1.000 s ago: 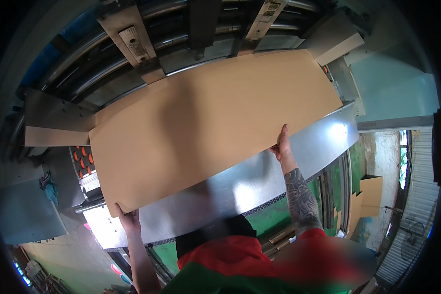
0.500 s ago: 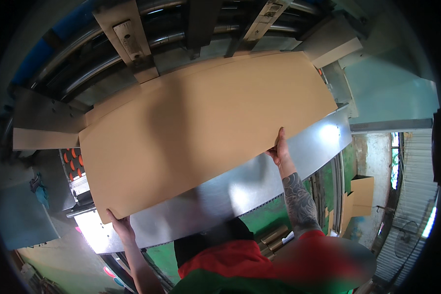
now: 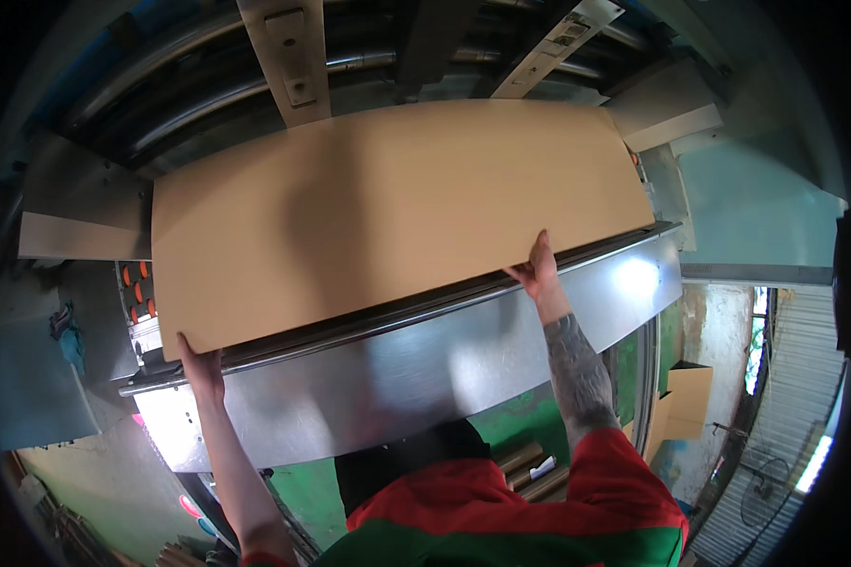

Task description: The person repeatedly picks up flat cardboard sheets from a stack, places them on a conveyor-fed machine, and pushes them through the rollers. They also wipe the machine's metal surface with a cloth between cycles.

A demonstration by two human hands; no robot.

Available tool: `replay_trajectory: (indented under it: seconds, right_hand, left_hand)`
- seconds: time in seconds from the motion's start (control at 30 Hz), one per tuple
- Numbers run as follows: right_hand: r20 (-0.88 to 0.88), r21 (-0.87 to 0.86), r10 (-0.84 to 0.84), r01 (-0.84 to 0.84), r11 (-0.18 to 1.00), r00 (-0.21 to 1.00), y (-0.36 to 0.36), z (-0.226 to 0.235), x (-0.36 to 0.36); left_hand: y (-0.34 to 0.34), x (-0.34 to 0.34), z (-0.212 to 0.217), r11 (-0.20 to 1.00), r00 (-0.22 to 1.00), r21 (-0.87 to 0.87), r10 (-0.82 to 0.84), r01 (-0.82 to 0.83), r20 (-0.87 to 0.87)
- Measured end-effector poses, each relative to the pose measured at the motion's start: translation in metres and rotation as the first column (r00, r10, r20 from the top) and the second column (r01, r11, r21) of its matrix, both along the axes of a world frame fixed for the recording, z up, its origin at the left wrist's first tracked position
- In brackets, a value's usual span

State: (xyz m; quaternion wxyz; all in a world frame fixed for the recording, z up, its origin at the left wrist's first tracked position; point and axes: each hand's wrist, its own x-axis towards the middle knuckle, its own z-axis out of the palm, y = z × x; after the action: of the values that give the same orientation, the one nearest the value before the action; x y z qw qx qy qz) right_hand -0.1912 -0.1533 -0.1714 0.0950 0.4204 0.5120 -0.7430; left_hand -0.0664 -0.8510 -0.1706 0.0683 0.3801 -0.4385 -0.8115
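Note:
A large flat sheet of brown cardboard (image 3: pixel 425 208) lies across the machine bed, its far edge up against the metal brackets. My left hand (image 3: pixel 201 364) grips the sheet's near left corner, thumb on top and fingers underneath. On the near edge, right of the middle, my right hand (image 3: pixel 539 269) holds the sheet in the same way, its lower fingers partly hidden beneath. Between the sheet's near edge and my body shows a dark metal bar (image 3: pixel 397 323), and in front of it a shiny metal table (image 3: pixel 425 378).
Metal arms (image 3: pixel 291 61) and rollers reach over the far side. Side guide plates stand left (image 3: pixel 85 203) and right (image 3: pixel 667 104) of the sheet. Orange rollers (image 3: pixel 137 288) show at the left. Folded cardboard (image 3: pixel 686 402) and a fan (image 3: pixel 766 491) are at the right.
Both hands have moved the cardboard sheet away from me, deeper between the side guides. Its near edge has drawn back from the metal table and uncovered the dark bar.

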Motion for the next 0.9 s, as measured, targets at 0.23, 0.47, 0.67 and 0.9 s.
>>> replay_trajectory:
  seconds: [0.23, 0.47, 0.67, 0.9]
  right_hand:
    - [0.022, -0.054, -0.095, 0.096, 0.994, 0.995, 0.003, -0.059, -0.010]
    - [-0.091, -0.068, -0.520, 0.516, 0.854, 0.849, 0.015, -0.082, -0.024]
    - [-0.211, -0.077, -0.342, 0.333, 0.940, 0.916, 0.041, -0.065, -0.021]
    - [-0.154, -0.063, -0.324, 0.318, 0.946, 0.933, 0.045, -0.071, -0.020]
  left_hand:
    - [-0.002, -0.013, -0.033, 0.978, 0.973, 0.068, 0.189, -0.199, 0.129]
    - [0.032, -0.034, -0.063, 0.950, 0.950, 0.100, 0.282, -0.296, 0.131]
    - [0.037, -0.025, -0.056, 0.974, 0.989, 0.179, 0.146, -0.138, -0.030]
    - [0.041, -0.040, -0.050, 0.976, 0.969, 0.090, 0.183, -0.200, 0.164]
